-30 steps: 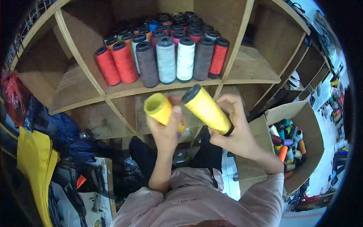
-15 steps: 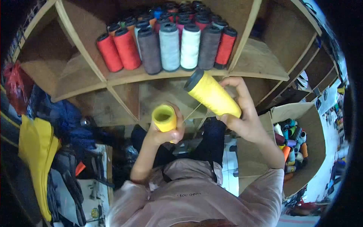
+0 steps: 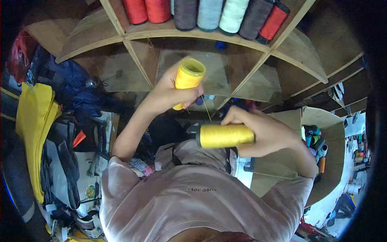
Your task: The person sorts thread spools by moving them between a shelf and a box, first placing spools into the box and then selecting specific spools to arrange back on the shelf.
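My left hand (image 3: 171, 90) is wrapped round a yellow-orange thread spool (image 3: 188, 78), whose hollow end faces up toward me. Lower and to the right, my right hand (image 3: 264, 131) grips a larger yellow thread cone (image 3: 225, 136) by one end. The cone lies nearly level, its dark-capped end pointing left, in front of my shirt. A thin strand of thread (image 3: 206, 109) runs down from the left spool toward the cone. The fingers of each hand are partly hidden behind what they hold.
Red, grey, dark and white thread cones (image 3: 210, 14) stand in the wooden shelf (image 3: 193, 34) above. A cardboard box (image 3: 334, 161) of mixed spools is at my right. Yellow material (image 3: 36, 133) and dark cloth (image 3: 76, 84) hang at my left.
My left hand has risen with its spool. My right hand has come down with the cone, turning it from tilted to nearly level. The view has dipped, so the shelf sits higher.
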Available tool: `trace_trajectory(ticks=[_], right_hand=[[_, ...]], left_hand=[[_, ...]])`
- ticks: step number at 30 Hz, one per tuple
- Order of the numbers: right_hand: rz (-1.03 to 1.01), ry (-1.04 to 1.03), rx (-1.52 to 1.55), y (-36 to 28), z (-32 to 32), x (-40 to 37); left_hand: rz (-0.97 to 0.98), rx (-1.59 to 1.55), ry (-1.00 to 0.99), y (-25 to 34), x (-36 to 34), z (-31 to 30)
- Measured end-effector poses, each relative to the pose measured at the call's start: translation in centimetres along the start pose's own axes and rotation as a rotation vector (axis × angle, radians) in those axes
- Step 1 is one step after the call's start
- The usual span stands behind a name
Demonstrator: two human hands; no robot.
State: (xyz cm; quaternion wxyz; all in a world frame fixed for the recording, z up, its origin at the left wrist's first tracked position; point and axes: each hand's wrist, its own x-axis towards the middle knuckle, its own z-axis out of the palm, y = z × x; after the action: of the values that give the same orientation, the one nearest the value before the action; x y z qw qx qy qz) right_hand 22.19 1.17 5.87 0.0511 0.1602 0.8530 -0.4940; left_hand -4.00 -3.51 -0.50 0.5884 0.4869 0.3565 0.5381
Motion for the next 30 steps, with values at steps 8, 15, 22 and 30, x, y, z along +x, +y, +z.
trace_trajectory(ticks=[8, 15, 22, 30], right_hand=[[-0.030, 0.667, 0.055, 3.9, 0.4, 0.6], [-0.256, 0.184, 0.570, 3.4, -0.6, -2.0], [0.012, -0.046, -0.064, 2.7, 0.2, -0.5], [0.019, 0.532, -0.133, 0.5, 0.0, -0.6]], left_hand=[[0.363, 0.421, -0.034, -0.9, -4.3, 5.1], [-0.059, -0.403, 0.105, -7.7, -3.6, 4.7], [0.150, 0.146, 0.079, -2.9, -2.1, 3.8], [0.390, 0.398, 0.206, -5.0, -3.1, 6.5]])
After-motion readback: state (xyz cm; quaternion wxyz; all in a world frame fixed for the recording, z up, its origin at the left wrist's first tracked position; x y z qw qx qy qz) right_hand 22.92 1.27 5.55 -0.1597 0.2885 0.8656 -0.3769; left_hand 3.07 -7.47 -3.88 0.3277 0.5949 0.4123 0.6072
